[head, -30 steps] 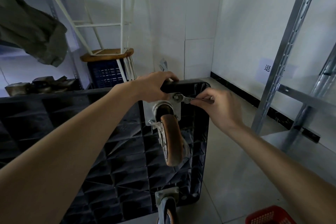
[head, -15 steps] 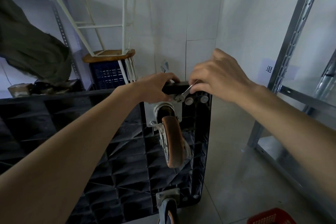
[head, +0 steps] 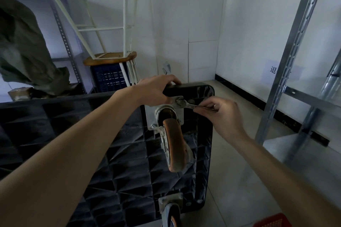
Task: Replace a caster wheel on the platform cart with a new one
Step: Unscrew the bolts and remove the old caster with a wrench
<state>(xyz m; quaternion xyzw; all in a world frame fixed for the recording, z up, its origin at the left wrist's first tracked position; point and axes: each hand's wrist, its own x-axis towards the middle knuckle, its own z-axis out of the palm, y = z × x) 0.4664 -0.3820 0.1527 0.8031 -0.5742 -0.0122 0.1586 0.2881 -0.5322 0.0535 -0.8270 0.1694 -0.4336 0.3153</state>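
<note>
The black platform cart (head: 118,153) stands on its side with its ribbed underside facing me. An orange caster wheel (head: 174,145) on a silver mounting plate (head: 150,116) sits near its top right corner. My left hand (head: 156,90) grips the cart's top edge just above the plate. My right hand (head: 223,114) pinches the handle of a small silver wrench (head: 188,104), whose head sits on a bolt at the plate's upper right corner. A second caster (head: 171,210) shows at the cart's lower edge.
An upturned white stool (head: 110,29) rests on a dark blue crate (head: 108,77) by the back wall. A grey metal shelf rack (head: 287,72) stands close on the right. A red basket (head: 273,221) is at the bottom right. Dark cloth (head: 24,46) hangs at left.
My right hand swung the wrench handle up above the cart's corner, then back down to the right of the bolt. My left hand stayed on the top edge.
</note>
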